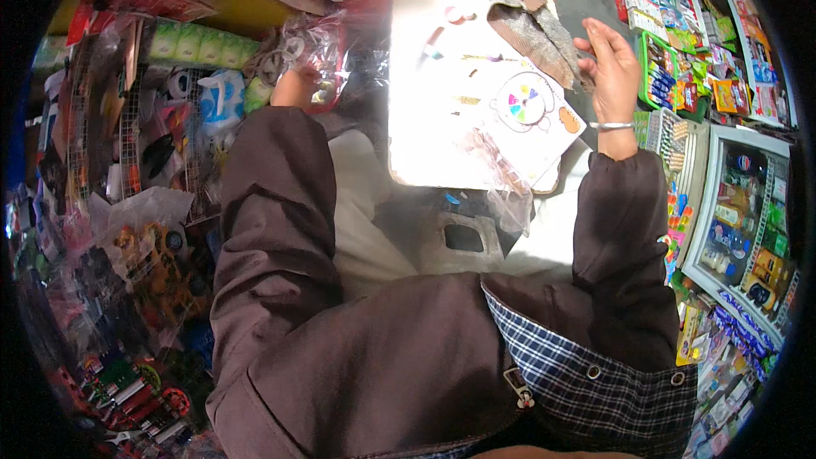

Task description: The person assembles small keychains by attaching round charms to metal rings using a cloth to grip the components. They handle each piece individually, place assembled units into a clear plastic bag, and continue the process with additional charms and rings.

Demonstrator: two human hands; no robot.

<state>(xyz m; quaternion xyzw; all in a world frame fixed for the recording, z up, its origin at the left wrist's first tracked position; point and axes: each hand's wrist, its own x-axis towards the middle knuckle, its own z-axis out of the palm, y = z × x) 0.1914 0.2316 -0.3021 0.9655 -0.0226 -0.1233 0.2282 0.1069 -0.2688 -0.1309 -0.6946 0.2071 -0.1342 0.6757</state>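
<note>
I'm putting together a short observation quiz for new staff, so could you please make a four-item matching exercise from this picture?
Column one:
1. Left hand
2. Grey cloth
3. Silvery bangle
4. Clear plastic wrapper

Column two:
A. On the wrist of the right hand
B. Hanging over the near edge of the white board
C. To the left of the white board
D. At the far right part of the white board

Right pairs: 1-C, 2-D, 3-A, 4-B.
</note>
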